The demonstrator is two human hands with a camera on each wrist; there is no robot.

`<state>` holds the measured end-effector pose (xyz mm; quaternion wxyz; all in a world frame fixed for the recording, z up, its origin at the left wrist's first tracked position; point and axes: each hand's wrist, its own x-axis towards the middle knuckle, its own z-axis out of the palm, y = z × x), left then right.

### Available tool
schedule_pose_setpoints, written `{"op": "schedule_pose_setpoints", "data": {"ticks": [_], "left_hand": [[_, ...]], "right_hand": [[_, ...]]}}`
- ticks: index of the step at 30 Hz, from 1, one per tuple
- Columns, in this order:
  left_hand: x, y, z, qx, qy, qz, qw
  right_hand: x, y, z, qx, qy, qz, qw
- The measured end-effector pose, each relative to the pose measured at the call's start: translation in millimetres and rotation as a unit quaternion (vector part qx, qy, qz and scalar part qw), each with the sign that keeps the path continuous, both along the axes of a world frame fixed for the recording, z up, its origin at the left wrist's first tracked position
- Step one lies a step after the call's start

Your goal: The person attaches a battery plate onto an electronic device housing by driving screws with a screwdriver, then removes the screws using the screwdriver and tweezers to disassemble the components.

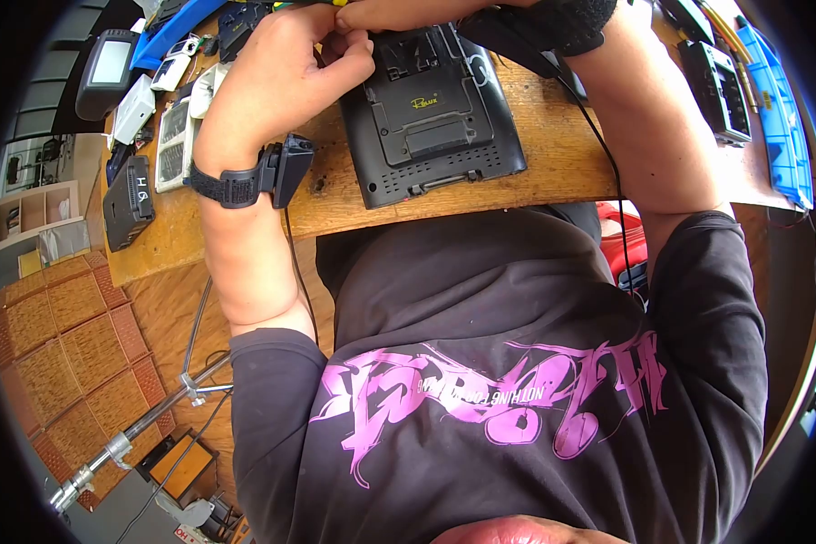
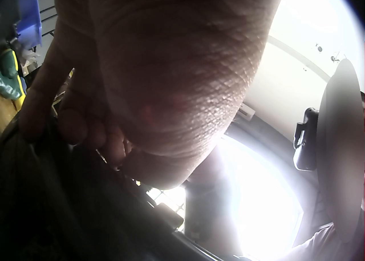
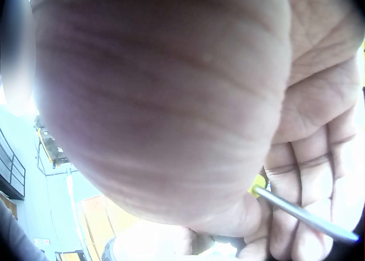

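A black device housing (image 1: 426, 150) with a Rolux-labelled plate and a row of vent holes lies on the wooden table (image 1: 236, 231). My left hand (image 1: 286, 82) is at its upper left corner, fingers bent; in the left wrist view its fingertips (image 2: 74, 127) come down on a dark surface. What may sit between thumb and fingers there is hidden, so I cannot tell whether it pinches anything. My right hand (image 1: 417, 11) reaches across the device's far end. In the right wrist view it holds a screwdriver (image 3: 302, 214) with a metal shaft and a bit of yellow handle.
On the left are a black block marked HQ (image 1: 134, 201), a white box (image 1: 134, 111) and a device with a pale screen (image 1: 111, 63). A blue tray (image 1: 780, 118) and a black boxy device (image 1: 721, 91) stand right. Cables hang from both wrists past the table edge.
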<state>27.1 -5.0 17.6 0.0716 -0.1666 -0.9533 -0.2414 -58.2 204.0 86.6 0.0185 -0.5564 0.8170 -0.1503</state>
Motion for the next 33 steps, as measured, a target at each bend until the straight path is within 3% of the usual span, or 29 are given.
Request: {"op": "schedule_pose_setpoints", "data": {"ticks": [33], "left_hand": [[-0.6, -0.1, 0.4, -0.013, 0.008, 0.001, 1.000]], "right_hand": [[2.3, -1.1, 0.2, 0.019, -0.011, -0.020, 1.000]]}}
